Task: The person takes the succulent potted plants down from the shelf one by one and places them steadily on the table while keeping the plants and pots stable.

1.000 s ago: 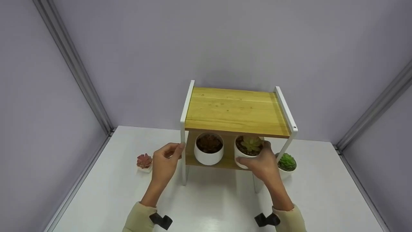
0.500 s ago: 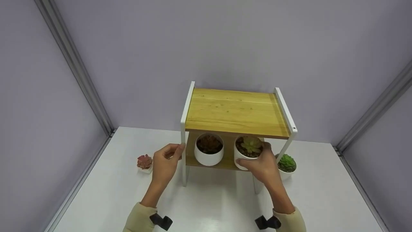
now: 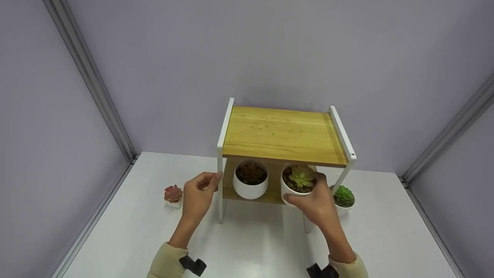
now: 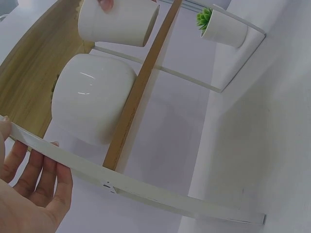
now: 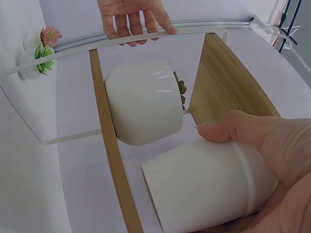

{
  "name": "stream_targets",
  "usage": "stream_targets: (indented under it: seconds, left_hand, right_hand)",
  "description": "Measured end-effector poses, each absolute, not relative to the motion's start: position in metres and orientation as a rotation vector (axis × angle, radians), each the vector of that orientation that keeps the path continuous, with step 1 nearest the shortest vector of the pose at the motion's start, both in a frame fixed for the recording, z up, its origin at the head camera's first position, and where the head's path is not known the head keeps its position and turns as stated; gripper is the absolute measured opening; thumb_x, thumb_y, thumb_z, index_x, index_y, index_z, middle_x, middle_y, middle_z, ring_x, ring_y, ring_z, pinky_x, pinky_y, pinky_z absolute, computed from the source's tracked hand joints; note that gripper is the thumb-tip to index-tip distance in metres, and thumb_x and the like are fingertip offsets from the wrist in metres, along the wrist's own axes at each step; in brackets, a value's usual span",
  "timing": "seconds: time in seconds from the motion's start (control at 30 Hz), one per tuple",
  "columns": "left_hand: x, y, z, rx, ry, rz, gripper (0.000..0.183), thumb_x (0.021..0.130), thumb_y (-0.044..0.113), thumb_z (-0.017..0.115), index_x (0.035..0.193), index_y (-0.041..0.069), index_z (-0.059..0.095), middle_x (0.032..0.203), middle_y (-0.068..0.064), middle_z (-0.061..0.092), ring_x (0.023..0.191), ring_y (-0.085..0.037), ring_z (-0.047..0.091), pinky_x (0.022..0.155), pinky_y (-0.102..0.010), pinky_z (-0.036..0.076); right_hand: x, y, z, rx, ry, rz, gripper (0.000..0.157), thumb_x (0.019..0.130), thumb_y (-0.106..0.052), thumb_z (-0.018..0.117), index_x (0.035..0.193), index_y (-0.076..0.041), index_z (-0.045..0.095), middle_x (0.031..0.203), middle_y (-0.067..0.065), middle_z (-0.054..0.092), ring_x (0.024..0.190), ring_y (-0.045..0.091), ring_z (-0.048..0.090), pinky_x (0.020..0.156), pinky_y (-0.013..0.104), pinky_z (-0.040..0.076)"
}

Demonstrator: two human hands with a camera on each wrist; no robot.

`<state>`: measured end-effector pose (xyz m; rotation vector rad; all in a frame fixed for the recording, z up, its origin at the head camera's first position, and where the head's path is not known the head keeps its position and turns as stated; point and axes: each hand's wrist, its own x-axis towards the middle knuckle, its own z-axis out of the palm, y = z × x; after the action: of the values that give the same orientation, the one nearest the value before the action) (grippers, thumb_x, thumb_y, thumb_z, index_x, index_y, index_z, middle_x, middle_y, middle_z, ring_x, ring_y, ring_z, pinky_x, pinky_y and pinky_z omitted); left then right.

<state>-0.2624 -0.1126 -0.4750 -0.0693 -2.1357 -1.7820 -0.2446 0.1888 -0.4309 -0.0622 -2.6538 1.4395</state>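
My right hand (image 3: 318, 200) grips a white pot (image 3: 286, 189) holding a pale green succulent, thumb on its near side. This pot is tilted at the front of the lower shelf board (image 3: 274, 193); the right wrist view shows a gap between its base (image 5: 153, 199) and the board. Left of it, a rounder white pot (image 3: 251, 191) with a dark reddish-brown succulent stands on the same board. My left hand (image 3: 197, 197) pinches the white front left post (image 3: 220, 204) of the two-tier rack, its fingers (image 4: 46, 179) behind the post.
The rack's wooden top board (image 3: 285, 133) overhangs both pots. A bright green plant (image 3: 343, 196) in a white pot stands right of the rack, and a small red succulent (image 3: 173, 194) stands left. The right wrist view shows another green plant (image 5: 44, 59) near the red one.
My right hand has drawn the pale green succulent's pot slightly toward me, so more of the plant shows from under the top board. My left hand stays on the post.
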Motion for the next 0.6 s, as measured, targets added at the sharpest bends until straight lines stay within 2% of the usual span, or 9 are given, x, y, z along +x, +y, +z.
stream_targets:
  seconds: [0.17,0.47,0.6]
  left_hand:
    - [-0.263,-0.112,-0.475,-0.076,-2.127,-1.769,0.036,0.09,0.042,0.07,0.095,0.007,0.075,0.084,0.0,0.072,0.077,-0.015,0.068,0.074,-0.025,0.056]
    - [-0.263,-0.112,-0.476,-0.077,-2.122,-1.77,0.038,0.089,0.046,0.069,0.095,0.008,0.076,0.082,0.001,0.071,0.076,-0.014,0.068,0.074,-0.024,0.056]
    - [-0.255,-0.108,-0.461,-0.049,-2.116,-1.778,0.025,0.091,0.034,0.07,0.092,0.009,0.076,0.082,-0.002,0.072,0.075,-0.012,0.067,0.073,-0.023,0.055]
  right_hand:
    - [-0.242,0.19,-0.431,-0.054,-2.65,1.438,0.105,0.065,-0.031,0.091,0.145,-0.002,0.029,0.132,0.016,0.053,0.12,0.031,0.058,0.099,0.049,0.05]
    - [-0.233,0.193,-0.431,-0.053,-2.624,1.429,0.102,0.062,-0.029,0.093,0.14,-0.001,0.034,0.132,0.016,0.053,0.121,0.03,0.057,0.101,0.049,0.048]
    - [-0.228,0.193,-0.429,-0.061,-2.63,1.434,0.103,0.062,-0.03,0.093,0.141,-0.002,0.034,0.133,0.015,0.053,0.123,0.031,0.056,0.102,0.05,0.047]
